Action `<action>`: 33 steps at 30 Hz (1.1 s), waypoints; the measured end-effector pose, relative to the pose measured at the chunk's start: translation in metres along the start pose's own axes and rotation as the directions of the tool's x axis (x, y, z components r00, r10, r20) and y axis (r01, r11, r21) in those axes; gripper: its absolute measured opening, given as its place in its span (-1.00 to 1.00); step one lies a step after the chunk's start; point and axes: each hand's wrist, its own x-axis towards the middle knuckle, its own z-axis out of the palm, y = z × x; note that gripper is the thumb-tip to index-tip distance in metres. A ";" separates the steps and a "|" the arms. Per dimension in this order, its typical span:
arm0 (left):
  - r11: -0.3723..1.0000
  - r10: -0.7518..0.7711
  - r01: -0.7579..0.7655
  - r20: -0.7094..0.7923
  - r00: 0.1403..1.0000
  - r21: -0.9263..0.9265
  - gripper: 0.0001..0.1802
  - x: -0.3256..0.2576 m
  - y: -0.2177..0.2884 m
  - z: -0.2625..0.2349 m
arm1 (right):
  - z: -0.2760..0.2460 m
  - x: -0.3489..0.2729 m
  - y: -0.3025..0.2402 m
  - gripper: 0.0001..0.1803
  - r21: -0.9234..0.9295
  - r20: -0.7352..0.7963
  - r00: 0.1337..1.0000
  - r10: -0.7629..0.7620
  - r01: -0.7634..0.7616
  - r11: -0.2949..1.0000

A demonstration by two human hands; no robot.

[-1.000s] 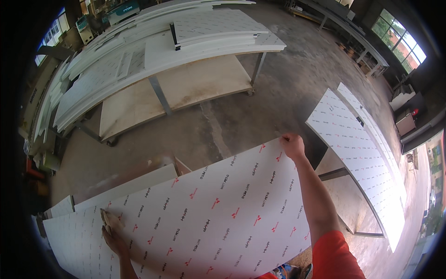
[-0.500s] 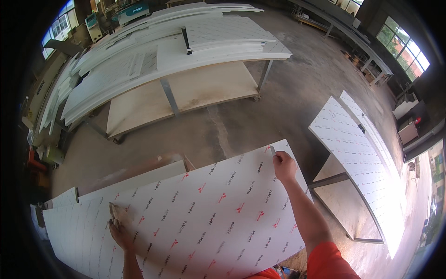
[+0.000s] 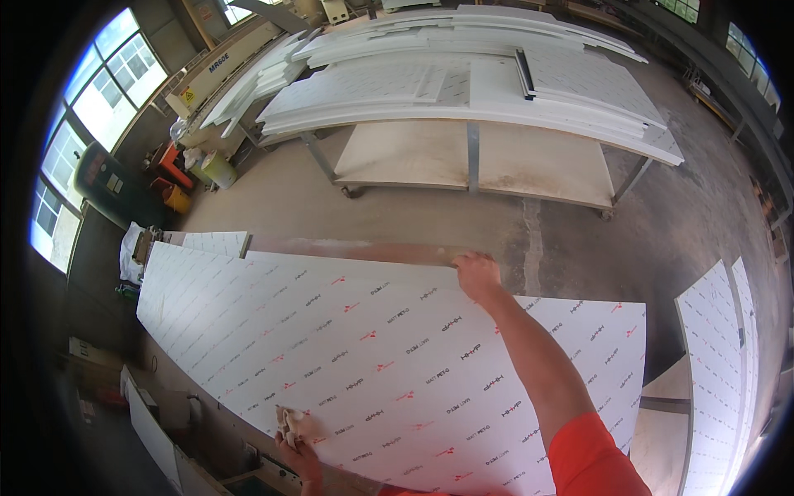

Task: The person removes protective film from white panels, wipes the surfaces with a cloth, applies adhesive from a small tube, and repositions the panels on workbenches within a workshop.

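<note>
A large white panel (image 3: 397, 364) with rows of small red and black print lies flat before me. At its near left edge, my left hand (image 3: 302, 463) is closed on a crumpled beige cloth (image 3: 291, 423), which rests against the panel's face. My right arm reaches across the panel, and my right hand (image 3: 480, 277) is at the far edge with its fingers curled. Something small shows at these fingertips, too small to name. Behind the panel's far left part lies a smaller printed white piece (image 3: 217, 242).
Across the floor, a wheeled table (image 3: 473, 157) bears stacked white panels (image 3: 571, 78). More printed panels (image 3: 718, 372) stand on a support at right. A dark green tank (image 3: 112, 183) and a yellow-green bucket (image 3: 218, 169) are at left, with a long beige machine (image 3: 219, 70) behind.
My view has swung left. My right hand has shifted left along the far edge, away from the panel's right corner. The left hand has drawn the cloth toward the near edge.
</note>
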 end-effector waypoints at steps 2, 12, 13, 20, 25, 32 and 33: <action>0.944 -0.261 0.226 -0.126 0.957 -0.241 -0.72 -0.005 -0.033 -0.012 | 0.003 0.005 -0.026 -0.77 0.061 0.053 0.998 0.033 -0.036 0.997; 0.573 -0.807 0.772 -0.028 0.590 -0.275 -0.57 0.084 -0.075 -0.024 | 0.002 -0.069 -0.071 -0.52 0.033 -0.067 0.994 0.089 -0.086 0.996; 0.608 -0.778 0.747 -0.015 0.628 -0.268 -0.57 0.093 -0.071 -0.019 | 0.001 -0.065 -0.072 -0.49 0.037 -0.080 0.991 0.106 -0.103 0.994; 0.593 -0.786 0.779 0.063 0.615 -0.205 -0.47 0.088 -0.137 -0.016 | 0.021 -0.087 -0.089 -0.43 0.034 -0.027 0.986 0.164 -0.164 0.986; 0.449 -0.782 0.813 0.277 0.558 -0.370 -0.45 0.083 -0.076 -0.018 | 0.034 -0.098 -0.082 -0.43 0.016 -0.126 0.972 0.197 -0.196 0.980; 0.307 -0.735 0.829 0.438 0.518 -0.467 -0.50 0.042 -0.042 -0.019 | 0.019 -0.133 -0.049 -0.58 -0.052 -0.197 0.965 0.172 -0.185 0.981; 0.286 -0.724 0.824 0.453 0.520 -0.489 -0.50 0.017 -0.037 -0.021 | 0.014 -0.148 -0.037 -0.59 -0.067 -0.189 0.965 0.181 -0.196 0.978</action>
